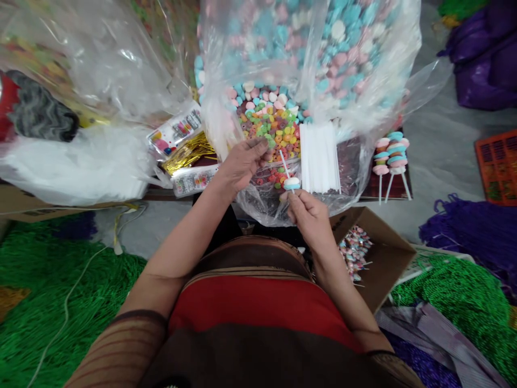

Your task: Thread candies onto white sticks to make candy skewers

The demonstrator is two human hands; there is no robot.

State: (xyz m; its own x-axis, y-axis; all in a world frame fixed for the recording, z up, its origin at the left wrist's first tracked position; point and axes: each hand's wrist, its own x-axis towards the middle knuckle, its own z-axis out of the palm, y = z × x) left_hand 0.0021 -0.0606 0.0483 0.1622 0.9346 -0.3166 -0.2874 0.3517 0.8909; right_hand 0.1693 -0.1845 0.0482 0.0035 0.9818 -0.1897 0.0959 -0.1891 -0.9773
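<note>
Candy stick (291, 184), just right of the frame's centre, looks light, its pieces probably soft; best held below them, where the right hand (309, 213) pinches it. Whether the left hand (243, 163), fingers bunched by gummy rings (287, 129), grips one, I cannot tell.

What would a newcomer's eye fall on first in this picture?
Probably the big heap of round pink, blue and white candies under clear plastic, top centre. Next, the glossy green strands at lower left. Then the thin white stick bearing round candy, in the right hand near the middle.
</note>
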